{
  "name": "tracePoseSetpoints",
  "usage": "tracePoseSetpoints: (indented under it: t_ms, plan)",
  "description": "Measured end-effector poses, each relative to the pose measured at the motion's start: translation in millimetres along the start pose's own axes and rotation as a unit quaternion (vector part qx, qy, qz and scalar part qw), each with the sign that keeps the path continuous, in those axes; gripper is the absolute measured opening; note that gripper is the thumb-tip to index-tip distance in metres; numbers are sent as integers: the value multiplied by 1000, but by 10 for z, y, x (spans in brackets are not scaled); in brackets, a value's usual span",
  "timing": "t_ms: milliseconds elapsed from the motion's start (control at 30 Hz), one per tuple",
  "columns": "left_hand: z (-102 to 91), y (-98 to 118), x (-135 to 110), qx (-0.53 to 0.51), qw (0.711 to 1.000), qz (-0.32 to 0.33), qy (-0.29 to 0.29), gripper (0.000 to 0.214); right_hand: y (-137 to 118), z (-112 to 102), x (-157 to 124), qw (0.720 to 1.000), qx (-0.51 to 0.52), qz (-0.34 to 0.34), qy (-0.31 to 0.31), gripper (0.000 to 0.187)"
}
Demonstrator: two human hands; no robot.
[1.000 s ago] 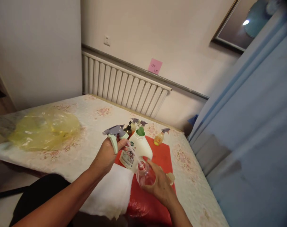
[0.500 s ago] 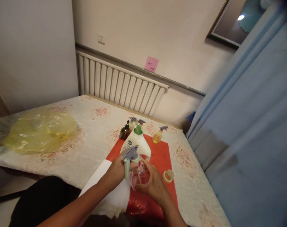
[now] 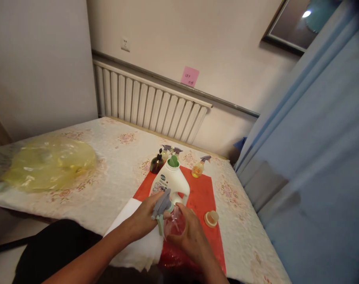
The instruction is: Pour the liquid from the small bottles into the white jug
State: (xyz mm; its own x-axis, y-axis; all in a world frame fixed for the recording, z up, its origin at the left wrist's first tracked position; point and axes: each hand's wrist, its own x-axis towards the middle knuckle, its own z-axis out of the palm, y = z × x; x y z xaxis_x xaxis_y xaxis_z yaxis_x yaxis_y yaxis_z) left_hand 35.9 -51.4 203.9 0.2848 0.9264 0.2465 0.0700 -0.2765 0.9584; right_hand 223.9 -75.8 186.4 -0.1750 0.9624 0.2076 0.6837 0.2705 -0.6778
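Observation:
My left hand (image 3: 146, 219) is closed on a grey and pale green trigger spray head (image 3: 162, 204), which is tilted at the mouth of a clear spray bottle (image 3: 175, 224). Wrapped round that bottle from the right is my right hand (image 3: 193, 233). Whether the head's collar is threaded on is hidden by my fingers. Just behind them stands a large cream detergent jug (image 3: 175, 180), uncapped, with green at its mouth. A cream cap (image 3: 211, 218) lies on the red mat (image 3: 200, 197) to the right of my right hand.
Behind the jug are a dark pump bottle (image 3: 156, 164) and other spray bottles (image 3: 177, 151). A spray bottle with yellow liquid (image 3: 197, 169) stands back right. A white cloth (image 3: 134, 246) lies near my left forearm; a yellow plastic bag (image 3: 51, 161) lies far left. A blue curtain (image 3: 309, 150) hangs at right.
The spray head has come down and tilted, closer onto the bottle's mouth. Both hands have shifted slightly, and the tube seen below the head is now less distinct.

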Motion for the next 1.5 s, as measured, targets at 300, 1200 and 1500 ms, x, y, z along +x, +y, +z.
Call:
tracePoseSetpoints:
  t_ms: [300, 1200, 1500]
  plan:
    - [34, 69, 25, 22, 999, -14, -19, 7, -27, 14, -58, 1000, -14, 14, 18, 60]
    - [66, -214, 52, -150, 976, -66, -142, 62, 331, -91, -89, 956, 274, 49, -95, 86]
    - [-188, -1399, -116, 112, 984, -123, 58, 29, 995, -644, 658, 962, 267, 43, 26, 81]
